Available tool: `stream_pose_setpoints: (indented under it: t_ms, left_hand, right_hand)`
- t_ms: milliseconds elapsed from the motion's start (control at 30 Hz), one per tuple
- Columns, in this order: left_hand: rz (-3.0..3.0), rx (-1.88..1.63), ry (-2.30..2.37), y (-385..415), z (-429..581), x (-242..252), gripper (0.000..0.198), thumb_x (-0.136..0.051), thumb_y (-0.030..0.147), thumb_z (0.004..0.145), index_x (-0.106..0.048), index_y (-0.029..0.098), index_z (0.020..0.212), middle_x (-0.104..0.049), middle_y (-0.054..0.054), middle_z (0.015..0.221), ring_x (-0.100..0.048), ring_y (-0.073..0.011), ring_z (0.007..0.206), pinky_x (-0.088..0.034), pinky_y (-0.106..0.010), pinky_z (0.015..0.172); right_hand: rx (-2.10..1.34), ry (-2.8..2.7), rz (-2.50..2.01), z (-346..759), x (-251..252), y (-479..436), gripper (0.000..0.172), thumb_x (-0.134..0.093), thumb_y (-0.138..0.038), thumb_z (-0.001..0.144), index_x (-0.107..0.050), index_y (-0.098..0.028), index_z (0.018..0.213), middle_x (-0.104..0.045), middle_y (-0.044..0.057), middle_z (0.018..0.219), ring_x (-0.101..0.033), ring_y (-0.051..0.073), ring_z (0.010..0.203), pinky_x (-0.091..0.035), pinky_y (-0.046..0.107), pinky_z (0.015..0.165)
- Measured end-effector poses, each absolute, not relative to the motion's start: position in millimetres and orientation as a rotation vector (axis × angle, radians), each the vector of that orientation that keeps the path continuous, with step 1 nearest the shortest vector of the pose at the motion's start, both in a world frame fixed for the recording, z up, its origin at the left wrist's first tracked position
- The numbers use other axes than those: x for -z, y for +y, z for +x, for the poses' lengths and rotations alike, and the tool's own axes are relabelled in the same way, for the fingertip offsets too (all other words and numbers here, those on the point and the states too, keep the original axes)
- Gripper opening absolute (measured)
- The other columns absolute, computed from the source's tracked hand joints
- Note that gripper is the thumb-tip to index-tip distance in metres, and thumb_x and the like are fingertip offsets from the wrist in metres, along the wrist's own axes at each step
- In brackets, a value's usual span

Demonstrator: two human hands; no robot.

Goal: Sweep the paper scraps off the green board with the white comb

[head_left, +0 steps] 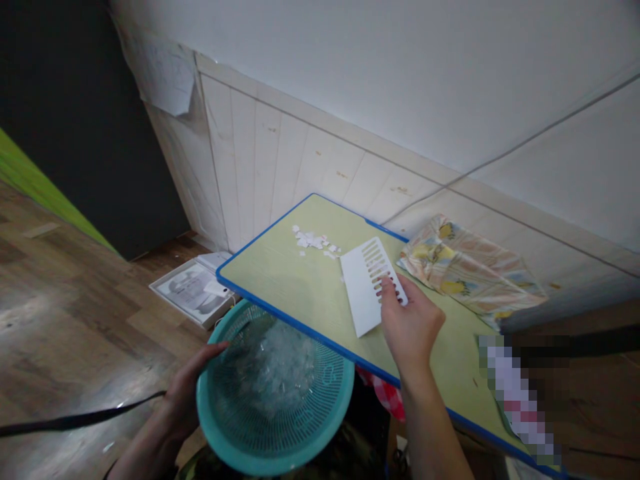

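Note:
My left hand (pixel 193 373) is closed on the left rim of a turquoise plastic basket (pixel 327 427), its thumb over the edge. Clear, shiny plastic-looking bits (pixel 280 363) lie inside. The basket sits just below the near edge of a pale yellow table (pixel 280 280) with blue edging. My right hand (pixel 413 320) pinches a flat white slotted scraper (pixel 360 287) by its slotted side, thumb on top. The scraper's plain edge is tilted over the tabletop; whether it touches is unclear. Small white scraps (pixel 313 240) lie in a loose pile beyond the scraper to the left.
A patterned cloth (pixel 465 267) lies at the table's back right, near the wall. A pixelated strip (pixel 517 400) covers something at the right end. An open white box (pixel 193 287) stands on the wooden floor. A cable (pixel 500 157) runs along the wall.

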State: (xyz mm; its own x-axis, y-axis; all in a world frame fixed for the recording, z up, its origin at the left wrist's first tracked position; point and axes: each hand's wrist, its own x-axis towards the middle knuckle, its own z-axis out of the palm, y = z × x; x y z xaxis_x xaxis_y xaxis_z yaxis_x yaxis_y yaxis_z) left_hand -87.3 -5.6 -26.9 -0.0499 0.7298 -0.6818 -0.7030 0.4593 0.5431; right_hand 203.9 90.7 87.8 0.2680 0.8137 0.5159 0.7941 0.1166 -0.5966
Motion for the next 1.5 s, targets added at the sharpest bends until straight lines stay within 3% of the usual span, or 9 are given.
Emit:
stream_pose_setpoints:
  t_ms: [533, 1100, 1500]
  left_hand:
    - [0.043, -1.274, 1.14, -7.2, -93.2, 31.7, 0.017, -0.066, 0.012, 0.082, -0.077, 0.015, 0.068, -0.08, -0.01, 0.062, -0.075, -0.0265, 0.053, -0.064, -0.033, 0.054]
    - [-0.008, -1.179, 1.167, -5.3, -91.5, 0.1, 0.025, -0.06, 0.013, 0.085, -0.074, 0.016, 0.065, -0.076, -0.011, 0.054, -0.07, -0.0241, 0.044, -0.061, -0.033, 0.05]
    - [-0.011, -1.2, 1.15, -4.8, -88.5, 1.1, 0.021, -0.058, 0.01, 0.087, -0.078, 0.011, 0.09, -0.079, -0.01, 0.06, -0.074, -0.0264, 0.05, -0.063, -0.034, 0.053]
  right_hand:
    - [-0.583, -1.694, -1.421, 215.0, -103.1, 146.9, 0.036, -0.069, -0.045, 0.079, -0.081, -0.014, 0.093, -0.075, 0.007, 0.067, -0.064, 0.02, 0.055, -0.049, 0.029, 0.052]
    - [-0.844, -1.823, -1.28, 211.7, -103.0, 172.6, 0.041, -0.076, -0.048, 0.074, -0.081, -0.013, 0.094, -0.077, 0.008, 0.072, -0.064, 0.018, 0.056, -0.048, 0.028, 0.053]
    - [-0.983, -1.867, -1.241, 203.2, -107.8, 126.3, 0.033, -0.076, -0.048, 0.077, -0.082, -0.017, 0.088, -0.075, 0.005, 0.068, -0.062, 0.016, 0.054, -0.048, 0.027, 0.052]
